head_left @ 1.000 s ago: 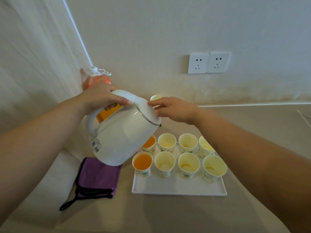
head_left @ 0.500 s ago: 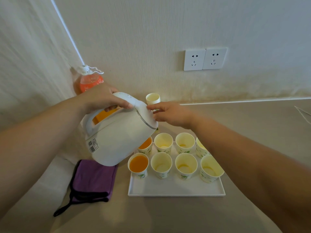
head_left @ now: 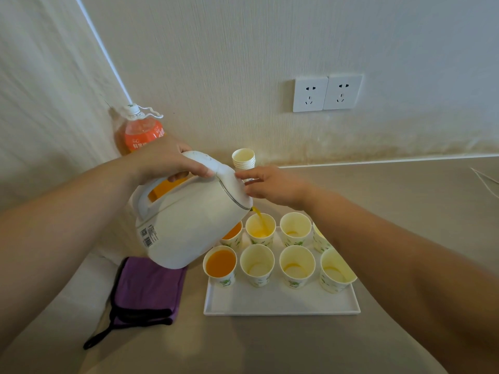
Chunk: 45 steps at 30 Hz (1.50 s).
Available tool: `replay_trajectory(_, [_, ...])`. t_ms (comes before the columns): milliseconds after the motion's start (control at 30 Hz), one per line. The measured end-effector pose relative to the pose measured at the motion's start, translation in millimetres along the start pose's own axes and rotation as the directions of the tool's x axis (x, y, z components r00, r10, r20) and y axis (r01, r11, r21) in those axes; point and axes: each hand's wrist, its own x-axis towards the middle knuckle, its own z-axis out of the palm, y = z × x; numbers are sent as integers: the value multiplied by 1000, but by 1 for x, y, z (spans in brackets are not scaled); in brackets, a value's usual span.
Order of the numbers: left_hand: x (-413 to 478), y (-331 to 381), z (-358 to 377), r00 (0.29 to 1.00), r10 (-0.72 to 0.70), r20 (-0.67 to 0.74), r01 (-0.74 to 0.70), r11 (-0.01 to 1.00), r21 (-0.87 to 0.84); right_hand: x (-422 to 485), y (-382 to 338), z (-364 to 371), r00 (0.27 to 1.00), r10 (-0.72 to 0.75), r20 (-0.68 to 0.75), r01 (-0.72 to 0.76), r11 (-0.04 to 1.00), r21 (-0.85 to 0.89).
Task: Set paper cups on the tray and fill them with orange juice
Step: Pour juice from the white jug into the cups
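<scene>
Grip first: left hand (head_left: 164, 164) is wrapped round the handle of the white kettle (head_left: 189, 222), thumb on top and fingers curled through the handle gap. The kettle is tipped forward, spout low on the right side. The right hand (head_left: 275, 186) holds nothing. Its fingertips (head_left: 242, 175) rest on the kettle lid, fingers roughly straight.

A thin stream of orange juice (head_left: 261, 220) runs from the spout into the second cup of the back row (head_left: 260, 230), with a shallow pool at the bottom.

The white tray (head_left: 280, 303) sits on the counter (head_left: 270, 346) and carries eight paper cups, two rows of four, all upright. The front left cup (head_left: 221, 265) is full nearly to the rim. The back left cup (head_left: 232, 236) also has juice and is partly hidden behind the kettle. The rest show only a faint yellowish trace at the bottom, and the back right one is mostly covered by the right forearm.

A stack of spare cups (head_left: 243, 160) stands at the wall, just behind the right hand. An orange drink bottle (head_left: 143, 130) stands in the corner behind the left hand. A folded purple cloth (head_left: 147, 290) lies left of the tray, below the kettle. There is a double wall socket (head_left: 327, 93) above.
</scene>
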Motion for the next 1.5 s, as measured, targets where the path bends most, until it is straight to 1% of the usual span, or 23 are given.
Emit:
replay_trajectory(267, [-1, -4, -4, 1000, -10, 15, 10, 1000, 5, 1, -1, 2, 1000, -7, 11, 7, 1000, 0])
replay_trajectory(700, [-7, -1, -4, 1000, -23, -5, 23, 999, 38, 0, -1, 5, 1000, -16, 22, 17, 1000, -13])
replay_trajectory(900, [-11, 3, -6, 1000, -26, -12, 27, 999, 28, -1, -3, 6, 1000, -26, 4, 26, 1000, 17])
replay_trajectory(1167, [-14, 4, -6, 999, -29, -23, 30, 998, 46, -4, -5, 7, 999, -32, 2, 32, 999, -3])
replay_trajectory(1500, [-17, 9, -6, 1000, -12, 9, 12, 1000, 28, -6, -6, 6, 1000, -28, -3, 28, 1000, -3])
